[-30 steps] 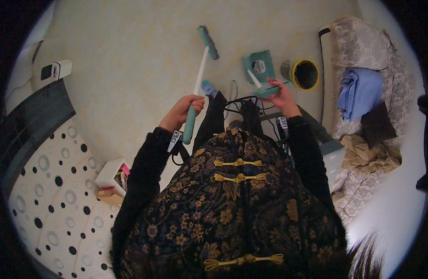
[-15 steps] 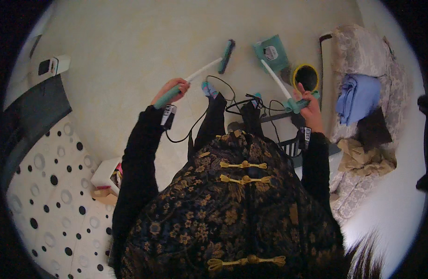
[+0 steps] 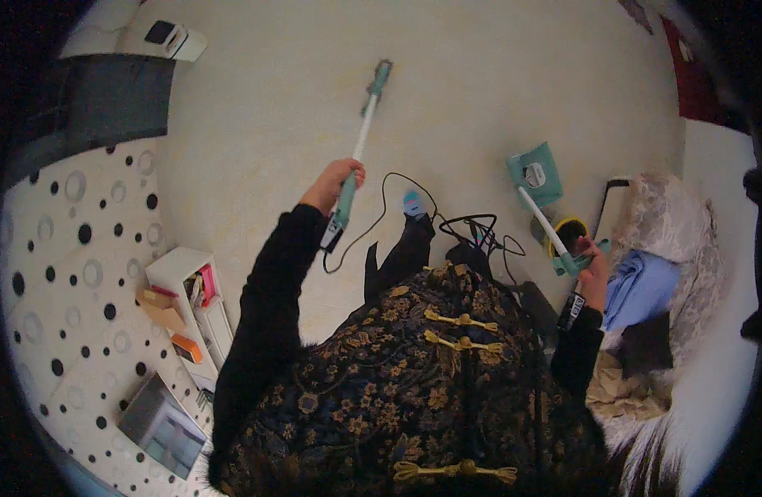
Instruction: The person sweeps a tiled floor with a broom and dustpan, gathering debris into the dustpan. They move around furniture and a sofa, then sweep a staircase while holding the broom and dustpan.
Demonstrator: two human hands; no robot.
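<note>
My left hand (image 3: pixel 335 184) is wrapped round the green grip of a broom (image 3: pixel 365 135) with a white stick. The broom's green head points away from me over the pale floor; whether its bristles touch the floor I cannot tell. At the right, my right hand (image 3: pixel 592 267) grips the green handle end of a dustpan (image 3: pixel 542 172). Its white stick runs forward to the green pan, which bears a pale label. Beside that stick is a round dark thing with a yellow rim (image 3: pixel 573 232), partly hidden by the handle.
A sofa (image 3: pixel 666 214) with a folded blue cloth (image 3: pixel 641 286) stands at the right. Black cable (image 3: pixel 387 184) loops over the floor round my feet. To the left are a white shelf unit (image 3: pixel 182 269), a dark panel (image 3: pixel 108 95) and a white box-shaped device (image 3: pixel 182 41).
My view has turned toward the left. The broom has swung to point further forward, its head now seen narrow. Both hands keep their hold.
</note>
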